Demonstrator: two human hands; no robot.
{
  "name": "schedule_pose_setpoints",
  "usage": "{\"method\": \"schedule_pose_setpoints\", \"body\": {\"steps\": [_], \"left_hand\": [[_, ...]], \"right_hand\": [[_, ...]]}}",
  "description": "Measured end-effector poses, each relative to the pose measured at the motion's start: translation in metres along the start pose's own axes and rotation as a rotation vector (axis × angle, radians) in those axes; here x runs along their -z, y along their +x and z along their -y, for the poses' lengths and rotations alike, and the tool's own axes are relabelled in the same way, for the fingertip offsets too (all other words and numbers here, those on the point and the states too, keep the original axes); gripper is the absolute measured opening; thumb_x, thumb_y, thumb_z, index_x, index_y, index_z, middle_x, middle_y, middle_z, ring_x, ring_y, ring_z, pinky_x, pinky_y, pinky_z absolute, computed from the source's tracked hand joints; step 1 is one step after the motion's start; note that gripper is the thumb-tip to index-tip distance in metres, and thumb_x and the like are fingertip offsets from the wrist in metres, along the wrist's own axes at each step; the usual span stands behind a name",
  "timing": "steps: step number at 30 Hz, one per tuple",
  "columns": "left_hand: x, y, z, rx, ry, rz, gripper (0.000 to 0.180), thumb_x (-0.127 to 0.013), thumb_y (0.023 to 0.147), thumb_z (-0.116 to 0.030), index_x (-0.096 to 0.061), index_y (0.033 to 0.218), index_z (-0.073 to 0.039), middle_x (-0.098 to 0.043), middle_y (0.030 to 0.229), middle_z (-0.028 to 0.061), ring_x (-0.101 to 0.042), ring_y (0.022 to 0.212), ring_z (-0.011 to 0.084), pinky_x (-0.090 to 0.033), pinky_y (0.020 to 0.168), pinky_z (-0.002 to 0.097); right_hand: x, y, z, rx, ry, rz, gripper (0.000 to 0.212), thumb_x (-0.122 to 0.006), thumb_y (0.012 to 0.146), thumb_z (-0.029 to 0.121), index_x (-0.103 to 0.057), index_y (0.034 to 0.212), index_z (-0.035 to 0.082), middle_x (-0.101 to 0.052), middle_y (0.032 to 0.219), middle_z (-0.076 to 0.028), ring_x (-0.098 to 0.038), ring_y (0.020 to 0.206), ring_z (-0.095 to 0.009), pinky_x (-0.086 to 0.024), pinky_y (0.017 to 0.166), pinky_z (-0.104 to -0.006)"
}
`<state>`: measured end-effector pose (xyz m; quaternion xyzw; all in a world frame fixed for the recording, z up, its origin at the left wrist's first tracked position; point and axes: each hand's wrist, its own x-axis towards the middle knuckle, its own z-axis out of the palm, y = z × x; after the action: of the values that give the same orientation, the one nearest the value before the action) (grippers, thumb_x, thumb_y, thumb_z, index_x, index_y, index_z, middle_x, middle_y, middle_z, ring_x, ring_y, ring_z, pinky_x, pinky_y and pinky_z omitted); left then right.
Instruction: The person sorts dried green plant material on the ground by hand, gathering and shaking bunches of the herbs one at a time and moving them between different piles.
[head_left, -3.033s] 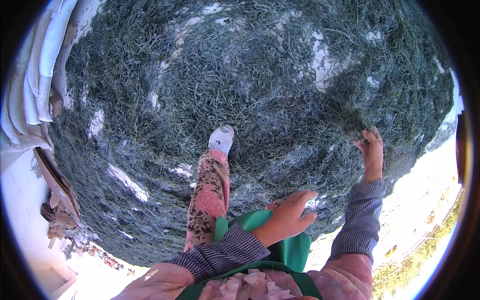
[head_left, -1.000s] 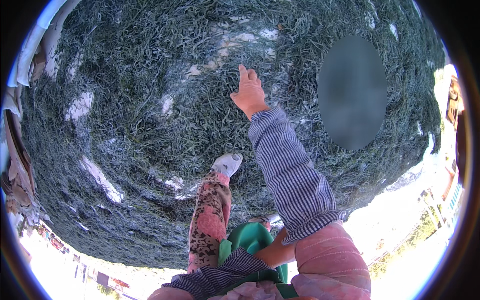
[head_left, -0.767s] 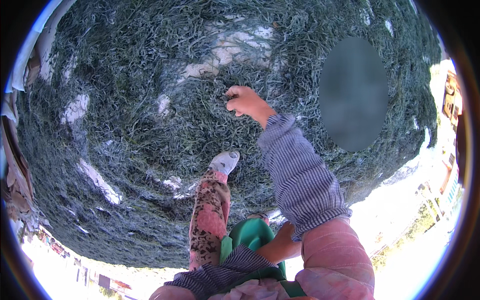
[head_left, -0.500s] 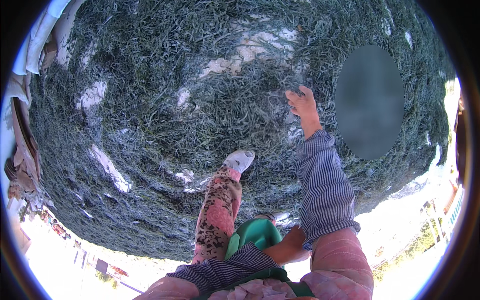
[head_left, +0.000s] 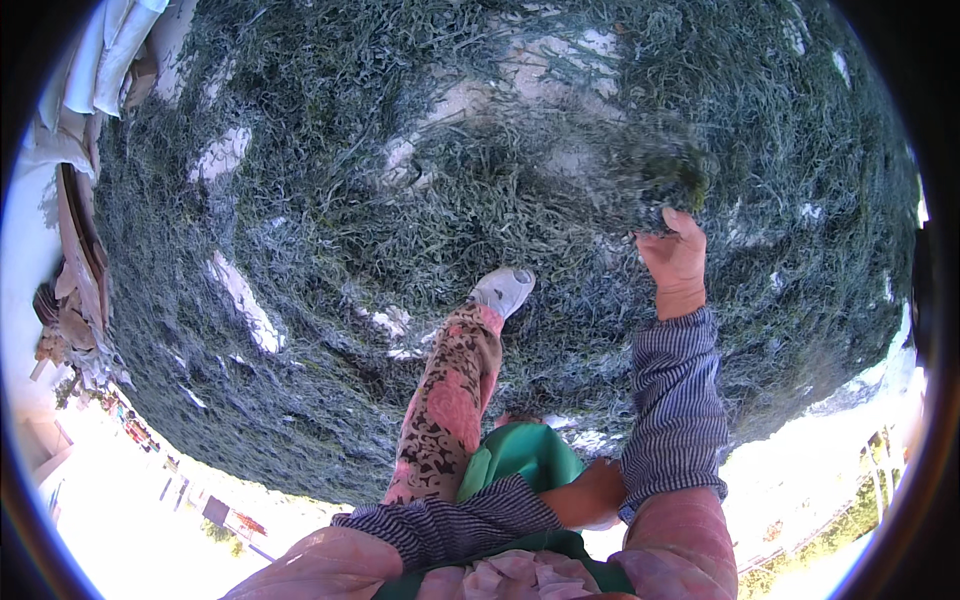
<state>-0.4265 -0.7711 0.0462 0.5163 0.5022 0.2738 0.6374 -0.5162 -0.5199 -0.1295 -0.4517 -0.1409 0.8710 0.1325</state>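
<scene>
Dark green, seaweed-like strands (head_left: 400, 235) spread in a tangled layer over the pale ground. My right hand (head_left: 675, 255) is closed on a clump of strands (head_left: 668, 180), thumb on the side facing me. That clump is blurred by motion, and my fingertips are partly buried in it. Across my waist lies my left arm, and my left hand (head_left: 590, 492) rests beside my right elbow, in front of the green apron (head_left: 525, 455). The striped right sleeve hides the fingers of that hand.
My shoe (head_left: 503, 290) stands on the strands, left of my right hand. Bare pale patches (head_left: 245, 300) show through the layer. White sacks or sheets (head_left: 125, 55) and wooden boards (head_left: 82, 240) line the far left edge.
My right hand has moved right and a little nearer to me, and a clump of strands now trails from it. My left hand stays at my waist. The view has shifted slightly.
</scene>
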Motion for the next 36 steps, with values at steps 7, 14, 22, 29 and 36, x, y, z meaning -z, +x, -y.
{"method": "schedule_pose_setpoints", "body": {"steps": [7,14,22,29,36], "left_hand": [[-0.023,0.007,0.0,0.163,0.336,0.244,0.033,-0.06,0.078,-0.023,-0.06,0.109,-0.01,-0.057,0.111,0.0115,-0.055,0.101,0.0299,-0.045,0.079,0.0462],[-0.079,-0.081,0.016,0.348,0.29,-0.016,0.044,-0.062,0.08,-0.025,-0.051,0.117,-0.005,-0.053,0.112,0.0146,-0.053,0.105,0.0332,-0.043,0.087,0.0473],[-0.059,-0.169,0.042,0.472,0.23,-0.221,0.045,-0.061,0.082,-0.022,-0.049,0.123,-0.005,-0.051,0.123,0.0149,-0.05,0.113,0.0357,-0.044,0.092,0.0446],[-0.063,-0.228,0.145,0.477,0.143,-0.292,0.044,-0.062,0.081,-0.019,-0.049,0.121,-0.003,-0.052,0.118,0.0152,-0.051,0.109,0.0344,-0.044,0.091,0.0432],[0.002,-0.244,0.163,0.379,-0.194,-0.59,0.053,-0.061,0.087,-0.016,-0.038,0.134,-0.005,-0.042,0.135,0.0183,-0.046,0.122,0.0323,-0.039,0.1,0.0397]], "right_hand": [[0.025,-0.161,-0.016,0.222,0.117,-0.057,0.057,-0.064,0.084,0.036,-0.046,0.13,0.008,-0.048,0.132,-0.014,-0.044,0.123,-0.037,-0.034,0.104,-0.0579],[0.112,-0.316,0.003,0.022,-0.248,-0.223,0.047,-0.061,0.086,0.023,-0.047,0.127,0.006,-0.052,0.126,-0.01,-0.049,0.116,-0.03,-0.042,0.095,-0.052],[0.158,-0.311,0.009,0.098,-0.314,-0.328,0.025,-0.059,0.086,0.013,-0.055,0.107,0.002,-0.06,0.114,-0.014,-0.058,0.108,-0.029,-0.053,0.086,-0.0442],[0.052,-0.202,-0.049,0.614,0.017,-0.196,0.023,-0.059,0.088,0.014,-0.051,0.103,-0.001,-0.059,0.108,-0.016,-0.059,0.105,-0.029,-0.056,0.084,-0.0377],[-0.012,-0.016,-0.292,0.323,-1.331,-0.297,0.098,-0.081,0.069,0.028,-0.022,0.143,0.002,-0.045,0.135,-0.021,-0.054,0.114,-0.029,-0.046,0.09,-0.0348]]}}
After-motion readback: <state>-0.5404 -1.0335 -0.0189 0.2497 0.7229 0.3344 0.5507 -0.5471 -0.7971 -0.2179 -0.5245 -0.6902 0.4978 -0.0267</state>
